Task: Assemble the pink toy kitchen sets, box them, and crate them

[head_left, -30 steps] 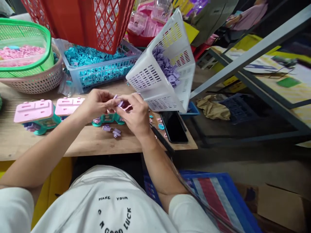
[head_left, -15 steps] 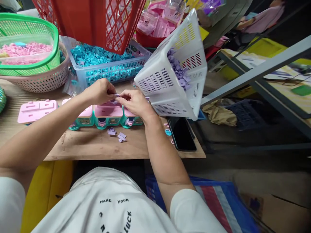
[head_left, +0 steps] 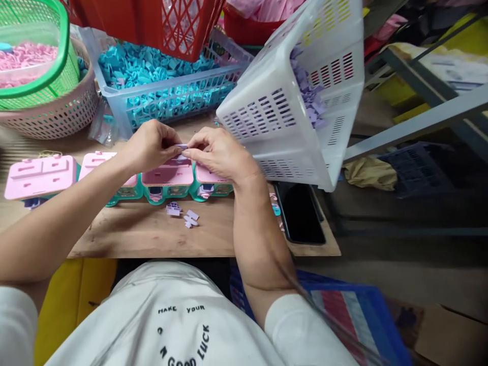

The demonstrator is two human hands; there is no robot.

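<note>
Four-sided toy boxes with pink lids and teal bodies stand in a row on the wooden table. Over the lid of one pink-topped toy box [head_left: 168, 175], my left hand [head_left: 154, 145] and my right hand [head_left: 217, 152] meet, fingertips pinched on a small purple plastic piece [head_left: 181, 147]. That piece is at the back of the lid and partly hidden by the fingers. Another pink-topped box [head_left: 41, 175] sits at the left end of the row. In front of the boxes lie several loose purple pieces [head_left: 190, 218].
A tilted white basket [head_left: 263, 119] holding purple pieces stands right of my hands. Behind are a blue basket [head_left: 163, 91] of turquoise parts, a red crate [head_left: 129, 25] and a green basket [head_left: 64, 51]. A black phone [head_left: 301, 213] lies near the table's right edge.
Both hands have moved from above the table's front area to the back of the pink lid, the purple piece between them. The view has shifted somewhat; the hands stay nearly still lately.
</note>
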